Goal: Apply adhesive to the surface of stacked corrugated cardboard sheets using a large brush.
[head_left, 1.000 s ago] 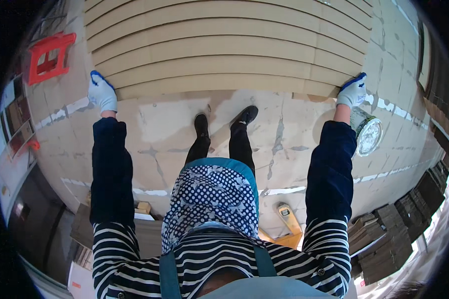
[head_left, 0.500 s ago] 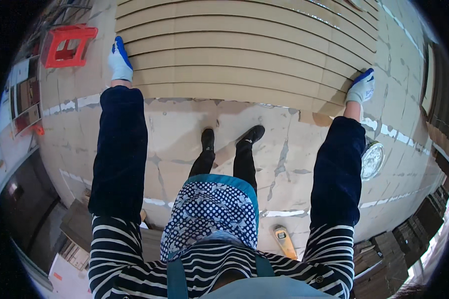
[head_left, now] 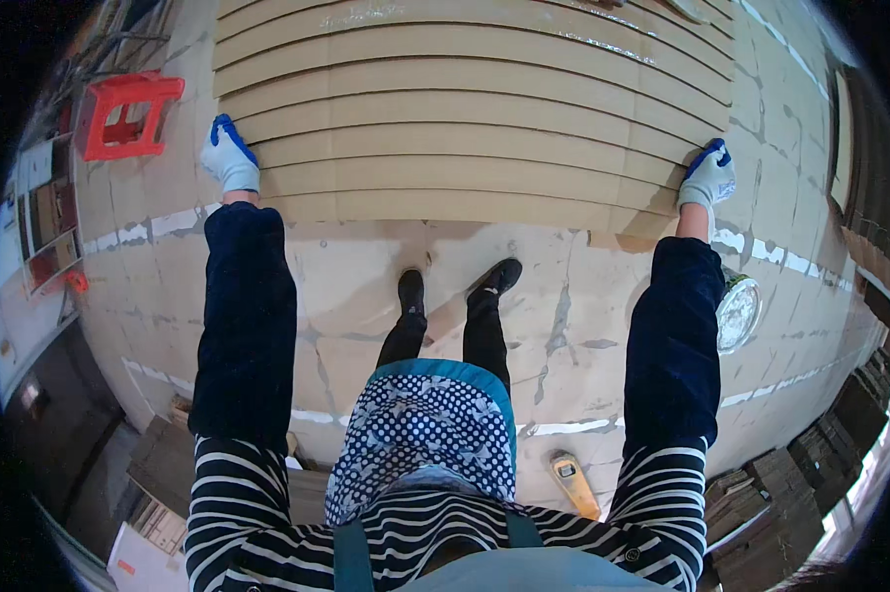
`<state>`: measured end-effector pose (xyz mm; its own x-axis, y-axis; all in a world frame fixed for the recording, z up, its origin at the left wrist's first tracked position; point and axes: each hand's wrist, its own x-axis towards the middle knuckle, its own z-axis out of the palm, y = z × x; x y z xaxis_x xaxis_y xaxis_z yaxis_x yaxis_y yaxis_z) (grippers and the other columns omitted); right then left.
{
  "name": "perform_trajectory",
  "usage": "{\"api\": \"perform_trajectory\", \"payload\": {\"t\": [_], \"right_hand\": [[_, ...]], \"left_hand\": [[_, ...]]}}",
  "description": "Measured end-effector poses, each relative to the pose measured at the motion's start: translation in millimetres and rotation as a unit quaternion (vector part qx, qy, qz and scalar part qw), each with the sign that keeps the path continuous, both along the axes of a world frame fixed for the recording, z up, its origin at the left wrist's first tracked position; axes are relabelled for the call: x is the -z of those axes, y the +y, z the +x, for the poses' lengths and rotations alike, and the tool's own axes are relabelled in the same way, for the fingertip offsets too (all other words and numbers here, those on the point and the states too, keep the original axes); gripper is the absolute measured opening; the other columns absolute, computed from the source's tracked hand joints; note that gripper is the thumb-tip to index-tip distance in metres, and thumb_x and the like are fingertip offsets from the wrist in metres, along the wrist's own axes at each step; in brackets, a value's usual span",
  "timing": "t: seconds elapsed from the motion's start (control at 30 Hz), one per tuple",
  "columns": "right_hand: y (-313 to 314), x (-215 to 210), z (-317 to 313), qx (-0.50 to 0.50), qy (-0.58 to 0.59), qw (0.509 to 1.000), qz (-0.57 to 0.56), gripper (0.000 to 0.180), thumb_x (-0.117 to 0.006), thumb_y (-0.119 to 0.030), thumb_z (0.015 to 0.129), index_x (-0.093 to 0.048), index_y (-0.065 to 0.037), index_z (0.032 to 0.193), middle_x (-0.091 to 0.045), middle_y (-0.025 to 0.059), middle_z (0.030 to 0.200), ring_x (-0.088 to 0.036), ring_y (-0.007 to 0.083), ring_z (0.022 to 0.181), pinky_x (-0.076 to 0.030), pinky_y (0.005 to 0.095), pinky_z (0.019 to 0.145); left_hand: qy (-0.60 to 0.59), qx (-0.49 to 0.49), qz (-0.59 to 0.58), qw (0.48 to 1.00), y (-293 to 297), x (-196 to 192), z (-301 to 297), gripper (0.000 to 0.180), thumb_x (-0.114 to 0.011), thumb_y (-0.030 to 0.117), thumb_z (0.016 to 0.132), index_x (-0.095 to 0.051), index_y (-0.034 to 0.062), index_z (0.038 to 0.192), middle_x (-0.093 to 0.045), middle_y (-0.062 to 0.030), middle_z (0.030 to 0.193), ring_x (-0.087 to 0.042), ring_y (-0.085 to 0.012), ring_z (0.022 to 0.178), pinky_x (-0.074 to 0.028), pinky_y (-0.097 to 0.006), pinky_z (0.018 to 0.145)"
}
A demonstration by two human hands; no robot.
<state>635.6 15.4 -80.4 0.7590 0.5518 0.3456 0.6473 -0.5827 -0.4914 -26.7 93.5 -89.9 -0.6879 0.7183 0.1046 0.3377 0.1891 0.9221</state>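
Note:
Overlapping brown cardboard sheets spread in front of me like shingles, with shiny wet-looking streaks across the far ones. In a white glove with blue fingertips, my left hand is closed on the left edge of a near sheet. On the opposite side, my right hand, gloved the same way, pinches the right edge of a near sheet. Both arms are stretched out in dark sleeve covers. The undersides of the sheets and the fingers beneath them are hidden.
A red plastic stool stands at the far left. Beside my right forearm is a round tub with a whitish top. A yellow handheld tool lies near my right side. Stacked cardboard lines the lower right.
The sheets and both hands have come slightly nearer to me. More of the far sheets shows at the top, with a small brown object there. Both hands keep their hold.

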Motion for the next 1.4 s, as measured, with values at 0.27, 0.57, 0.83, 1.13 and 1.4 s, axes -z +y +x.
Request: {"api": "perform_trajectory", "payload": {"t": [0.27, 0.57, 0.83, 1.13, 1.4], "right_hand": [[52.3, -49.9, 19.8, -0.083, 0.134, 0.972, 0.177, 0.045, -0.045, -0.043, 0.084, -0.062, -0.004, 0.098, -0.062, 0.0197, 0.090, -0.058, 0.0343, 0.080, -0.043, 0.0410, 0.074], [99.6, -31.9, 1.5, -0.040, -0.022, 0.999, -0.011, 0.037, -0.044, -0.035, 0.083, -0.062, -0.004, 0.094, -0.061, 0.0211, 0.087, -0.058, 0.0359, 0.080, -0.045, 0.0409, 0.071], [93.0, -35.3, 8.2, -0.002, -0.010, 1.000, -0.016, 0.037, -0.042, -0.038, 0.082, -0.064, -0.010, 0.093, -0.061, 0.0194, 0.085, -0.058, 0.0365, 0.079, -0.044, 0.0414, 0.069], [92.0, -38.9, -5.8, 0.048, -0.036, 0.997, -0.047, 0.039, -0.045, -0.037, 0.081, -0.065, -0.004, 0.076, -0.062, 0.0191, 0.073, -0.060, 0.0350, 0.069, -0.045, 0.0419, 0.063], [87.6, -28.3, -3.8, 0.012, -0.055, 0.997, -0.043, 0.050, -0.038, -0.044, 0.083, -0.065, -0.004, 0.070, -0.061, 0.0195, 0.072, -0.059, 0.0348, 0.068, -0.044, 0.0443, 0.061]], "left_hand": [[-0.006, 0.131, 0.015, 0.991, 65.0, -68.5, -22.6, 0.026, -0.057, 0.015, 0.080, -0.058, -0.0032, 0.099, -0.062, -0.0087, 0.088, -0.057, -0.0151, 0.075, -0.045, -0.024, 0.071], [0.092, 0.090, 0.076, 0.989, 101.5, -24.2, 8.9, 0.032, -0.053, 0.023, 0.083, -0.059, -0.0017, 0.102, -0.063, -0.0134, 0.089, -0.056, -0.0187, 0.078, -0.043, -0.030, 0.075], [0.119, -0.044, -0.085, 0.988, 93.0, -31.3, 29.1, 0.038, -0.050, 0.031, 0.086, -0.060, -0.0040, 0.097, -0.062, -0.0080, 0.092, -0.052, -0.0118, 0.077, -0.042, -0.028, 0.072], [0.130, 0.109, -0.086, 0.982, 76.9, -36.3, -12.2, 0.047, -0.049, 0.040, 0.084, -0.061, -0.0035, 0.093, -0.063, -0.0162, 0.083, -0.056, -0.0227, 0.074, -0.042, -0.034, 0.070], [0.231, 0.036, -0.177, 0.956, 69.8, -47.2, 7.3, 0.051, -0.040, 0.043, 0.088, -0.060, -0.0028, 0.096, -0.061, -0.0220, 0.089, -0.056, -0.0335, 0.081, -0.042, -0.039, 0.074]]}}
